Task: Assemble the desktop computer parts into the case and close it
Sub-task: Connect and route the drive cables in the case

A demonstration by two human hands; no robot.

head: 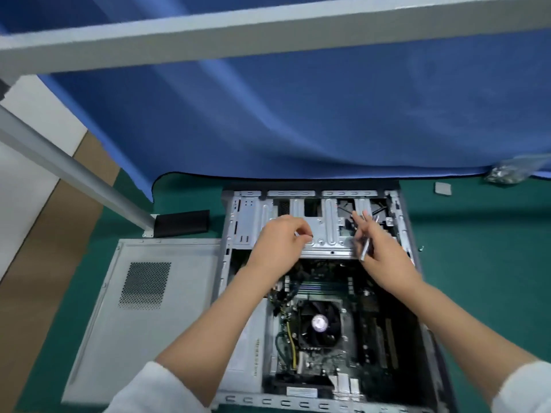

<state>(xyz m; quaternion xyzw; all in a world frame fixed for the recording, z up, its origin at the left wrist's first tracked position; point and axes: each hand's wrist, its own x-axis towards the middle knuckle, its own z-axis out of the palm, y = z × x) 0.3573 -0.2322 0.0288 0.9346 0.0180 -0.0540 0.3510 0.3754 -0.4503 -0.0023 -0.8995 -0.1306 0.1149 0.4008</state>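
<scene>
Metal case [313, 402] lies open, motherboard [322, 323] inside; cage [325, 231] is pinched by left hand [280, 242], screwdriver [365, 242] gripped by right hand [384, 251].

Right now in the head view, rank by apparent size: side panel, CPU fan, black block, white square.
Largest to smallest:
1. side panel
2. CPU fan
3. black block
4. white square
Fan sits nearer the camera than the block, so that pair is unsure.
</scene>
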